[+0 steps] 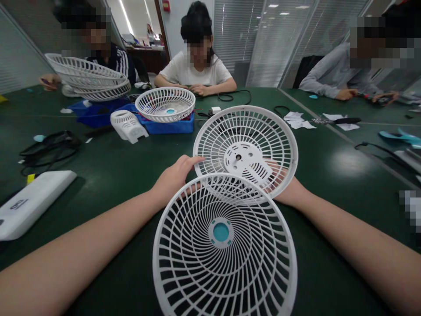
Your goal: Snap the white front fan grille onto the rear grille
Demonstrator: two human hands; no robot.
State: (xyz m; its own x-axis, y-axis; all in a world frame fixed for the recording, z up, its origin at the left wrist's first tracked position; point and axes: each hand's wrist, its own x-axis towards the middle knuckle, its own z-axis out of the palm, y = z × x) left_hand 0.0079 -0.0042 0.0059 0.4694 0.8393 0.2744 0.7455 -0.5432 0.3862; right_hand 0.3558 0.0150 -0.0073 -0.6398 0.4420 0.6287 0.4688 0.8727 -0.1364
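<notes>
Two white plastic fan grilles are in front of me. The near front grille (pixel 226 245), with a blue centre cap, lies low in view. My left hand (pixel 174 177) grips its far left rim, fingers curled over the edge. The rear grille (pixel 246 149), with a solid white hub, is tilted up behind it. My right hand (pixel 281 184) holds that rear grille from beneath at its lower right, and the fingers show through the ribs.
The green table (pixel 115 166) carries a white box (pixel 29 202) at left, black cables (pixel 49 147), blue trays (pixel 164 125) with another grille (pixel 164 103), and a white housing (pixel 128 126). A stack of grilles (pixel 88 77) sits at the far left. Three people work across the table.
</notes>
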